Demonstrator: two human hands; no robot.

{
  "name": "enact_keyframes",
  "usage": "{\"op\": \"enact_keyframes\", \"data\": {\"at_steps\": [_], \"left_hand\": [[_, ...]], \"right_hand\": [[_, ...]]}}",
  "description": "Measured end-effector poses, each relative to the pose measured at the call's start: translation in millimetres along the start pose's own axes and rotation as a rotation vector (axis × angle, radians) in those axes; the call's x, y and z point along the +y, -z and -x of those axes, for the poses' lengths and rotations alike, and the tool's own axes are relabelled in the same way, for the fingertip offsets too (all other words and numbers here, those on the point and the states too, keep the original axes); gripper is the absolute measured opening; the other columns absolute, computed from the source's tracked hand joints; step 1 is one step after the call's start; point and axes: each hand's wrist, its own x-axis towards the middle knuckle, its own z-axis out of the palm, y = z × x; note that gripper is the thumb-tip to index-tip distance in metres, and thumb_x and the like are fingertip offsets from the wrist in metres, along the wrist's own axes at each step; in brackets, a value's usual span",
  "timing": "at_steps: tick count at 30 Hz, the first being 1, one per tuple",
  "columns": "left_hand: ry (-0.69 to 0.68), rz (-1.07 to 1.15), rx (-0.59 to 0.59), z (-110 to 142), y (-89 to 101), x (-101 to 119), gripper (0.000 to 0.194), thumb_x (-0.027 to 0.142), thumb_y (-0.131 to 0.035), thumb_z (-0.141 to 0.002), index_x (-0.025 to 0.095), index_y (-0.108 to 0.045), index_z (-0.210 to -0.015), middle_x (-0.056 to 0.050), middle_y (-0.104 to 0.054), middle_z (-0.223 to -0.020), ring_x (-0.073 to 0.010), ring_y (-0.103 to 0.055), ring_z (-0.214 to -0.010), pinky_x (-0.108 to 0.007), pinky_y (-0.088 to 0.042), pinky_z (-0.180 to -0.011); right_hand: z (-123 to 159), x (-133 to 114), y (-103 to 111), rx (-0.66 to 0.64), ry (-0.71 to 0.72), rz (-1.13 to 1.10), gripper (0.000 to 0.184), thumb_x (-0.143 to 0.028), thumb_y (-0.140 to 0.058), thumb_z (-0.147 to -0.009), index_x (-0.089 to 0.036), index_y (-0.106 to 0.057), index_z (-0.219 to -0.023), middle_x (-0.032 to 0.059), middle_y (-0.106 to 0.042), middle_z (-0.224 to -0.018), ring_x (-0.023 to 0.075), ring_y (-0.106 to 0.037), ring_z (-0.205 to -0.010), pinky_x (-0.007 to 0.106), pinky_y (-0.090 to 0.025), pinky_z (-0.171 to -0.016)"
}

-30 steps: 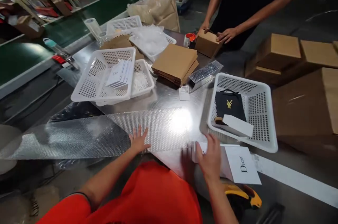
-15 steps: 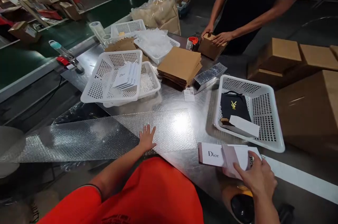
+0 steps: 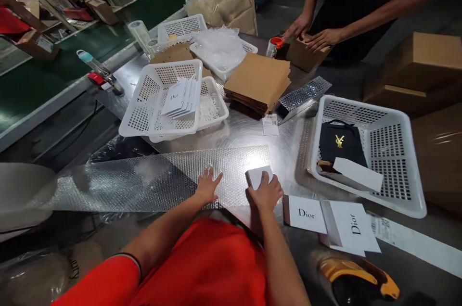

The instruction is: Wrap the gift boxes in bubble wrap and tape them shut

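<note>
A long strip of bubble wrap [image 3: 144, 181] lies across the steel table's near edge. My left hand [image 3: 207, 187] rests flat on it with fingers spread. My right hand [image 3: 266, 192] grips a small white box [image 3: 254, 176] at the strip's right end, fingers over its top and near side. To the right of that hand lie a white Dior packet [image 3: 306, 214] and more white Dior packets [image 3: 352, 224], partly overlapping. A yellow-and-black tool [image 3: 355, 274], perhaps a tape dispenser or scanner, sits below them.
A white basket [image 3: 393, 152] holds a black YSL pouch [image 3: 341, 142] and a white box. Further left, another basket [image 3: 140, 99] carries Dior packets. Flat brown cardboard [image 3: 258, 77] is stacked behind. Across the table, a co-worker's hands [image 3: 323, 39] touch a brown box [image 3: 306, 53].
My right hand has moved left from the Dior packets and brought the small white box onto the bubble wrap. My left hand stays spread on the wrap. The view has shifted slightly.
</note>
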Motion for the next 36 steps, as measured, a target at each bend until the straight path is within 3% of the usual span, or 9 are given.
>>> {"op": "enact_keyframes", "data": {"at_steps": [3,7,14,23,27,31,34,36], "left_hand": [[0.0,-0.005,-0.016,-1,0.0,-1,0.106,0.036,-0.08,-0.077,0.029,-0.017,-0.162,-0.021,-0.001,-0.17,-0.0462,-0.007,-0.155,-0.063,-0.024,-0.117],[0.012,-0.019,-0.047,-4,-2.0,-2,0.107,0.038,-0.077,-0.079,0.031,-0.011,-0.163,-0.018,0.003,-0.17,-0.0446,-0.002,-0.155,-0.064,-0.021,-0.119],[0.018,-0.097,-0.018,-2,-3.0,-2,0.103,0.037,-0.076,-0.08,0.031,-0.014,-0.163,-0.019,-0.002,-0.17,-0.0457,-0.009,-0.154,-0.062,-0.027,-0.117],[0.024,-0.202,-0.013,-1,-0.3,-2,0.1,0.04,-0.074,-0.084,0.028,-0.013,-0.163,-0.024,-0.006,-0.169,-0.0457,-0.015,-0.154,-0.056,-0.034,-0.114],[0.014,-0.207,-0.014,-2,0.5,-2,0.102,0.044,-0.075,-0.083,0.025,-0.014,-0.163,-0.025,-0.007,-0.168,-0.0468,-0.014,-0.153,-0.055,-0.033,-0.114],[0.007,-0.189,0.012,-3,-2.6,-5,0.103,0.048,-0.075,-0.082,0.025,-0.015,-0.163,-0.024,-0.008,-0.169,-0.048,-0.014,-0.153,-0.057,-0.031,-0.115],[0.004,-0.189,0.007,-4,-4.2,-6,0.103,0.048,-0.074,-0.082,0.025,-0.015,-0.163,-0.025,-0.007,-0.169,-0.0485,-0.015,-0.153,-0.058,-0.032,-0.115],[0.002,-0.206,0.004,-4,-4.0,-6,0.102,0.046,-0.073,-0.083,0.024,-0.014,-0.163,-0.025,-0.007,-0.168,-0.0479,-0.015,-0.153,-0.058,-0.033,-0.114]], "right_hand": [[2,13,-18,-0.019,0.061,0.022,0.075,-0.041,-0.066,-0.077,-0.013,-0.045,-0.143,0.0278,-0.038,-0.15,0.0429,-0.039,-0.133,0.056,-0.032,-0.103],[13,26,-19,0.027,0.02,0.001,0.088,-0.055,-0.065,-0.077,-0.011,-0.035,-0.148,0.0307,-0.028,-0.155,0.0447,-0.028,-0.141,0.06,-0.029,-0.105],[31,24,-25,0.059,-0.087,-0.09,0.078,-0.042,-0.068,-0.074,-0.013,-0.044,-0.142,0.0257,-0.043,-0.142,0.0416,-0.043,-0.125,0.054,-0.036,-0.1],[38,19,-46,0.173,-0.077,-0.259,0.079,-0.043,-0.068,-0.074,-0.017,-0.039,-0.144,0.0232,-0.039,-0.147,0.0405,-0.038,-0.132,0.058,-0.036,-0.104],[53,47,-40,0.322,-0.031,-0.437,0.082,-0.055,-0.059,-0.083,-0.016,-0.028,-0.148,0.0239,-0.037,-0.149,0.0383,-0.037,-0.137,0.057,-0.039,-0.106],[73,83,-25,0.416,-0.123,-0.484,0.057,-0.039,-0.033,-0.098,-0.008,-0.027,-0.145,0.0247,-0.048,-0.134,0.0318,-0.049,-0.126,0.051,-0.044,-0.104],[71,77,-21,0.375,-0.104,-0.432,0.056,-0.039,-0.03,-0.098,-0.006,-0.033,-0.144,0.0259,-0.048,-0.135,0.0336,-0.048,-0.128,0.052,-0.042,-0.106],[58,55,-21,0.321,-0.027,-0.399,0.063,-0.047,-0.048,-0.092,-0.01,-0.04,-0.143,0.0252,-0.045,-0.144,0.0373,-0.04,-0.136,0.055,-0.036,-0.11]]}}
